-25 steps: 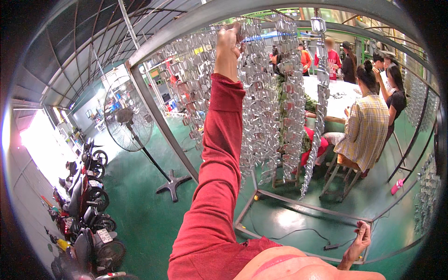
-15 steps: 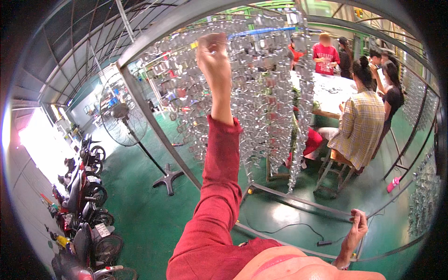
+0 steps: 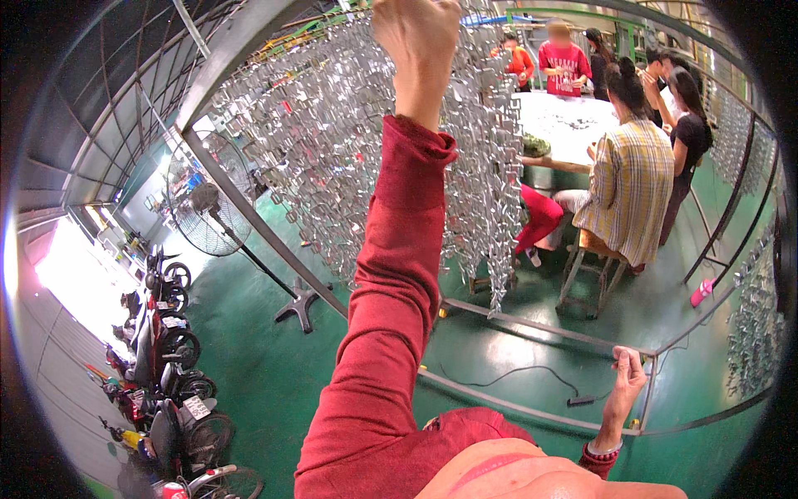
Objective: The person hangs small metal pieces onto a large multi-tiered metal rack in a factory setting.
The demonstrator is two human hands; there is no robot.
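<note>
Strands of silvery metal pieces (image 3: 324,158) hung bunched on the rack (image 3: 218,76), earlier gap at right closed. Left hand (image 3: 420,37) now higher; its grip, cropped, couldn't be judged. Right hand (image 3: 628,384): fingers curled near lower rail (image 3: 553,329), hold unclear.

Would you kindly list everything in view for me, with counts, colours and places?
Hanging metal strands: many, silver, front centre
Rack: one, grey, around the strands
Farther strands: many, silver-grey, right edge
Pedestal fan: one, black, left of the rack
Motorbikes: several, mostly dark, far left
Table: one, white-topped, upper right
Co-workers: at least six, varied clothing, around the table
Stool: one clear, brown seat, under the plaid-shirted co-worker
Bottle-like object: one, pink, right
Cable: one, dark, lower right, ending at a dark block
Floor: one, green, throughout
Left hand: one, red-sleeved, raised before the strands
Right hand: one, red-sleeved, lower right
</note>
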